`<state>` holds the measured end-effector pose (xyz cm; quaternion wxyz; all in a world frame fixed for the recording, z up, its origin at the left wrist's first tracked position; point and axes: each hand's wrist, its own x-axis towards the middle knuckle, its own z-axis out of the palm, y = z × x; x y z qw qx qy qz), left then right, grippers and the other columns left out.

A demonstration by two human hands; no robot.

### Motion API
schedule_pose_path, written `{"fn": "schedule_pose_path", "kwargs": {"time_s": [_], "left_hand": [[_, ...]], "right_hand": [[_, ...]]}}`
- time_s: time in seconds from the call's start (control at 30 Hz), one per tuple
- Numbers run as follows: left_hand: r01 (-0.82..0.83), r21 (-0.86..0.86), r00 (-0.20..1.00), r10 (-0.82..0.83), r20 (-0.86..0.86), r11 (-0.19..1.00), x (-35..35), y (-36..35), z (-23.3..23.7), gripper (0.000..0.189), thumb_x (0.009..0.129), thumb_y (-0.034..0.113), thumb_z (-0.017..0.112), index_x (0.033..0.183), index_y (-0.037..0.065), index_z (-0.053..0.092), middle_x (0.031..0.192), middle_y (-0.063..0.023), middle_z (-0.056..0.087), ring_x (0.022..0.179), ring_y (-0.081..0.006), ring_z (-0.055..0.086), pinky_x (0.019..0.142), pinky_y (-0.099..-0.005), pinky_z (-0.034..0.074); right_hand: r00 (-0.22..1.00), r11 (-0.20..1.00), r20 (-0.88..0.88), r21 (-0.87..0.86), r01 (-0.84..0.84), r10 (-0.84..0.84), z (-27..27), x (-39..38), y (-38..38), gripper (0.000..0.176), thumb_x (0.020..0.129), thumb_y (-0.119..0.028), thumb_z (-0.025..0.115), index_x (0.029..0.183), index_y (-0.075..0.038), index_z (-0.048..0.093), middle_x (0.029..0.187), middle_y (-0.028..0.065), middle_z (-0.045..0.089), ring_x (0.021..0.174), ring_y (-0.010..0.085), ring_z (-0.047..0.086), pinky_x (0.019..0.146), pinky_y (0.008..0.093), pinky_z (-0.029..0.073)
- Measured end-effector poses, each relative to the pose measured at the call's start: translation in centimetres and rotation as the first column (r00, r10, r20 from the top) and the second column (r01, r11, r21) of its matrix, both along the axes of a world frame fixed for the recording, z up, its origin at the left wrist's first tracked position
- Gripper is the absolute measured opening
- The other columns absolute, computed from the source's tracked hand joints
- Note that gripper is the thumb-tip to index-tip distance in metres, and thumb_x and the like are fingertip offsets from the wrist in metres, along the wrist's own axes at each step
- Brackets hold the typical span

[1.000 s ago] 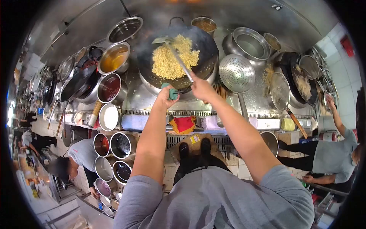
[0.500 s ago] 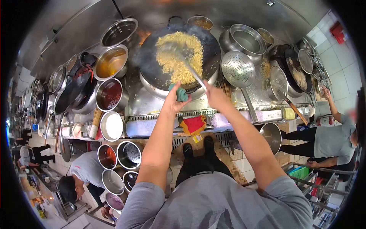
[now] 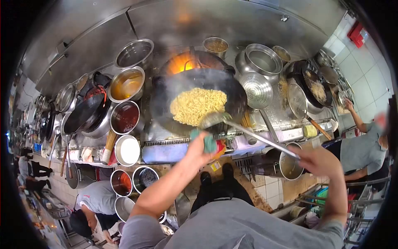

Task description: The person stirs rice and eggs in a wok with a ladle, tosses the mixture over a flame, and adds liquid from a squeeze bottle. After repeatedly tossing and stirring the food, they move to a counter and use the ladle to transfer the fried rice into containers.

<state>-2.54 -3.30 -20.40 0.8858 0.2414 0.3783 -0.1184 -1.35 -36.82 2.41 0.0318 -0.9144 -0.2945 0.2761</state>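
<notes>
My left hand (image 3: 197, 150) is closed on a folded green cloth (image 3: 210, 145) at the near edge of a large black wok (image 3: 234, 91). The wok leans toward me, off the burner ring behind it. In it lies a mound of yellow fried rice (image 3: 197, 103). My right hand (image 3: 321, 159) grips the end of a long-handled metal ladle (image 3: 263, 140), held out to the right. The ladle's bowl is at the near side of the rice. The wok's grip under the cloth is hidden.
An orange flame (image 3: 182, 64) burns behind the wok. Pots of oil (image 3: 126, 84) and red sauce (image 3: 125, 117) stand left; a perforated strainer (image 3: 256, 90) lies right. One co-worker (image 3: 362, 145) stands right, another (image 3: 93, 201) bends lower left.
The wok has tilted and come nearer me, baring the flame behind. My right hand has swung right and back with the ladle, whose bowl left the rice's middle. My left hand moved nearer me.
</notes>
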Motion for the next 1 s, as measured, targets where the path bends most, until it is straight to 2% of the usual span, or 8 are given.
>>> {"fn": "schedule_pose_path", "kwargs": {"time_s": [0.17,0.27,0.3,0.47,0.6,0.73,0.87,1.0], "left_hand": [[-0.019,0.076,0.998,0.014,0.055,0.997,6.8,1.5,-8.8,0.01,0.092,0.02,0.055,0.092,0.01,0.053,0.084,-0.008,0.06,0.074,-0.0214,0.059,0.068,-0.0414,0.056],[-0.002,0.223,0.998,0.016,-0.062,0.975,0.8,-1.3,-10.0,0.013,0.096,0.01,0.046,0.107,0.011,0.053,0.117,-0.0144,0.064,0.085,-0.0225,0.065,0.069,-0.0408,0.058],[-0.142,-0.004,0.982,0.141,0.125,0.99,-0.8,-2.4,-8.6,0.014,0.094,0.007,0.046,0.104,0.012,0.054,0.106,-0.0126,0.064,0.08,-0.0228,0.065,0.068,-0.0409,0.058],[-0.082,0.011,0.996,0.081,0.045,0.997,7.8,2.8,-7.7,0.013,0.088,0.019,0.058,0.088,0.008,0.051,0.073,-0.0098,0.054,0.069,-0.0253,0.057,0.068,-0.044,0.056],[-0.12,-0.129,0.992,0.115,-0.044,0.984,0.8,0.7,-5.4,0.009,0.092,0.017,0.052,0.097,0.01,0.049,0.084,-0.0104,0.054,0.072,-0.0248,0.056,0.065,-0.0419,0.055],[-0.009,-0.096,1.0,0.012,0.027,0.995,0.4,0.4,1.8,0.009,0.093,0.021,0.053,0.088,0.013,0.055,0.076,-0.0046,0.056,0.067,-0.0203,0.056,0.061,-0.0379,0.053],[0.038,0.104,0.998,-0.042,0.042,0.994,6.2,2.5,-7.4,0.008,0.09,0.02,0.055,0.086,0.013,0.054,0.073,-0.0041,0.055,0.063,-0.0201,0.056,0.065,-0.0397,0.057],[0.026,0.09,0.999,-0.024,-0.03,0.996,1.8,0.2,-7.7,0.005,0.09,0.019,0.055,0.089,0.014,0.052,0.074,-0.0042,0.054,0.062,-0.0202,0.056,0.062,-0.0394,0.056]], "right_hand": [[0.958,0.94,0.281,0.339,-0.039,-0.062,-17.5,8.4,9.4,0.055,0.089,-0.02,0.054,0.142,-0.019,0.044,0.093,0.0242,0.066,0.086,0.0398,0.064,0.078,0.0509,0.049],[0.948,0.938,0.217,0.307,0.16,-0.233,-14.8,6.6,12.8,0.054,0.09,-0.02,0.054,0.143,-0.022,0.043,0.087,0.0245,0.066,0.082,0.0428,0.064,0.079,0.0522,0.05],[0.949,0.936,0.212,0.316,0.157,-0.231,-14.1,5.3,12.6,0.055,0.089,-0.019,0.054,0.143,-0.02,0.043,0.087,0.0246,0.066,0.08,0.043,0.063,0.076,0.0509,0.05],[0.973,0.909,0.158,0.406,0.093,-0.17,-12.6,1.3,9.0,0.052,0.089,-0.016,0.056,0.14,-0.016,0.046,0.088,0.0244,0.065,0.08,0.0433,0.063,0.074,0.0494,0.05],[0.999,0.99,-0.023,0.128,0.051,-0.049,-3.6,-1.2,2.6,0.053,0.088,-0.02,0.06,0.139,-0.022,0.048,0.108,0.0177,0.066,0.095,0.0373,0.063,0.082,0.0431,0.05],[1.0,0.998,0.004,-0.058,0.031,-0.031,-0.5,-0.1,3.8,0.053,0.086,-0.019,0.061,0.138,-0.025,0.05,0.094,0.0177,0.068,0.083,0.0383,0.064,0.076,0.0449,0.051],[0.941,0.949,0.339,0.289,-0.128,0.023,-15.7,6.9,8.4,0.05,0.087,-0.02,0.058,0.136,-0.024,0.052,0.089,0.0223,0.067,0.08,0.0405,0.064,0.072,0.0489,0.051],[0.929,0.951,0.32,0.297,0.087,-0.185,-16.9,5.0,11.7,0.05,0.088,-0.019,0.057,0.137,-0.018,0.049,0.088,0.0236,0.066,0.079,0.041,0.065,0.07,0.0499,0.051]]}}
